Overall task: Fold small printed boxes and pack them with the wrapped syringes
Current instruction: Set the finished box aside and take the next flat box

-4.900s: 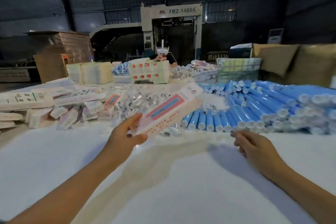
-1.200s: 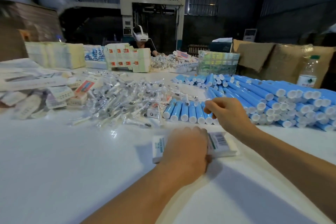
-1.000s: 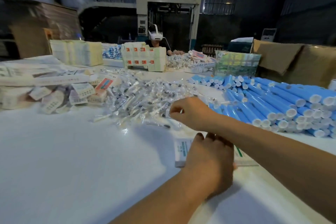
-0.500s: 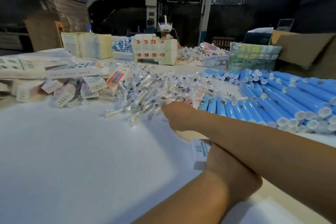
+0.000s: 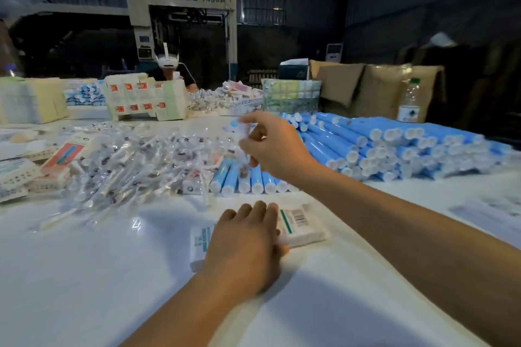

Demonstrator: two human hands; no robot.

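While the left hand lies palm-down and flat, fingers spread only a little, on a small white printed cardboard box with a green stripe and a barcode, the right hand is raised above the white tabletop. Its thumb and fingers are pinched narrowly on one clear-wrapped syringe, which hangs down from the grip, blurred. The box lies flat on the tabletop near the front, its two ends showing on either side of the left hand. Just behind it and to the left spreads a loose heap of clear-wrapped syringes. To the right of that heap, a large pile of blue tubes with white caps reaches toward the right edge, with a short row of them lying under the raised hand. Flat printed cartons with red panels lie at the left. Across the tabletop, a person wearing a white headset sits behind a stack of white packs with red squares. A clear plastic bottle stands at the far right.
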